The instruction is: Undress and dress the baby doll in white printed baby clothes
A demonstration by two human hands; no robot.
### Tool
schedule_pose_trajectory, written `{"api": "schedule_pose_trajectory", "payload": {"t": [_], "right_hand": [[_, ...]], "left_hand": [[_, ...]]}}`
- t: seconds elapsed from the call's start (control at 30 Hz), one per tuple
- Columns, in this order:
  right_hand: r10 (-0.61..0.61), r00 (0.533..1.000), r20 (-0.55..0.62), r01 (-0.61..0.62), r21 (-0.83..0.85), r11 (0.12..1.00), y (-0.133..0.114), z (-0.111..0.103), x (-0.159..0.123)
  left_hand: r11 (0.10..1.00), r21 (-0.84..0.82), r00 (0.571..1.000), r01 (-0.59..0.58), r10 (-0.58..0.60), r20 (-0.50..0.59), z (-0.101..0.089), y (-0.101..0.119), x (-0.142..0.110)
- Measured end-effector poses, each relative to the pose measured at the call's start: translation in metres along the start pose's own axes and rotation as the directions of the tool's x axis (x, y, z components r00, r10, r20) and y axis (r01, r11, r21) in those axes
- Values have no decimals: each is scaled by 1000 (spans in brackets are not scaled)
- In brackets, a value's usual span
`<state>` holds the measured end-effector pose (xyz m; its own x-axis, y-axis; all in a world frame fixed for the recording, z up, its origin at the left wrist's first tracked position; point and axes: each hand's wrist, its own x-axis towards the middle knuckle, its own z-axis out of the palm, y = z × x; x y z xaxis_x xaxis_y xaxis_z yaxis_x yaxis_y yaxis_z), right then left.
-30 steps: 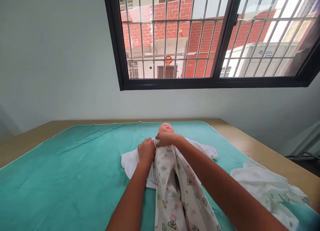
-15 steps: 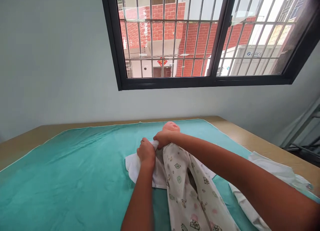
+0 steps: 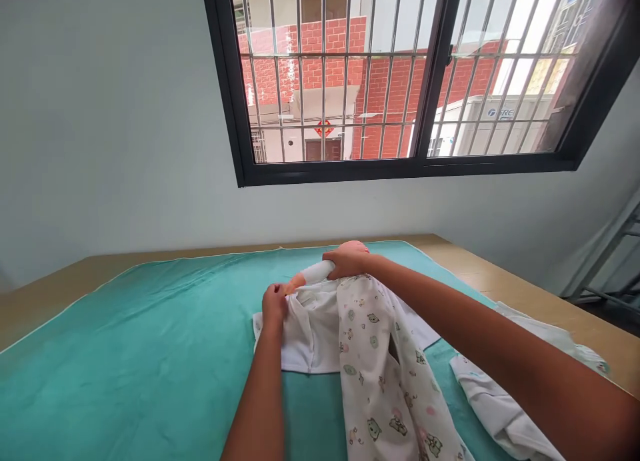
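Observation:
A baby doll lies on its back on a teal blanket, its head toward the window. It wears a white garment and patterned trousers. My left hand is closed in a pinch on the sleeve cuff, where the doll's small hand pokes out. My right hand is closed around the doll's sleeved upper arm by the shoulder, partly hiding the head.
The blanket covers a wooden table against a pale wall under a barred window. More white baby clothes lie crumpled at the right, near the table's edge.
The doll's arm has been drawn out to the left through the sleeve. My left hand slid down to the cuff; my right hand moved up and right onto the shoulder.

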<state>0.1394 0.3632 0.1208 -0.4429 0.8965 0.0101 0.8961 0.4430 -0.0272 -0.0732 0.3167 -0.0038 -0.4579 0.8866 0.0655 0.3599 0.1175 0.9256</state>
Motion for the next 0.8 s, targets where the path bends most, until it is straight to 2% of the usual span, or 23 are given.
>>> {"api": "schedule_pose_trajectory", "payload": {"t": [0.07,0.17,0.23,0.3,0.37,0.43,0.47,0.57,0.63,0.67,0.7,0.73,0.77,0.8], "right_hand": [[-132,990,41,132,0,991,-7,8,-1],[-336,937,93,334,40,942,-20,18,-4],[-385,919,78,376,112,920,-19,22,-10],[-367,929,-35,363,271,892,-5,28,-23],[-249,944,-218,326,477,816,26,38,-43],[-1,937,-350,234,623,747,68,54,-69],[130,921,-368,159,657,737,91,63,-82],[442,822,-359,-173,582,795,153,87,-118],[575,771,-274,-411,475,778,180,97,-134],[615,758,-217,-492,428,758,188,99,-138],[637,753,-164,-544,389,744,192,101,-142],[644,755,-121,-572,359,738,194,101,-143],[650,755,-91,-591,337,733,194,102,-145],[662,746,-71,-610,323,723,194,102,-145]], "left_hand": [[988,-152,999,25,-30,-36,-4,0,4],[941,-332,995,67,-88,-48,-11,2,4],[909,-408,995,82,-95,-12,-15,4,2],[893,-441,996,91,-89,24,-18,7,-1],[899,-427,995,96,-84,47,-21,13,-3],[922,-376,995,93,-74,65,-24,24,-6],[936,-342,996,82,-61,72,-26,32,-8],[966,-259,994,2,26,106,-23,71,-23],[971,-160,973,-175,196,122,-7,104,-44],[951,-63,940,-301,308,147,6,120,-56],[895,88,888,-437,415,197,22,135,-69],[796,259,830,-547,477,288,41,148,-81],[658,418,776,-627,478,412,61,159,-90],[519,531,741,-670,427,518,82,168,-97]]}}
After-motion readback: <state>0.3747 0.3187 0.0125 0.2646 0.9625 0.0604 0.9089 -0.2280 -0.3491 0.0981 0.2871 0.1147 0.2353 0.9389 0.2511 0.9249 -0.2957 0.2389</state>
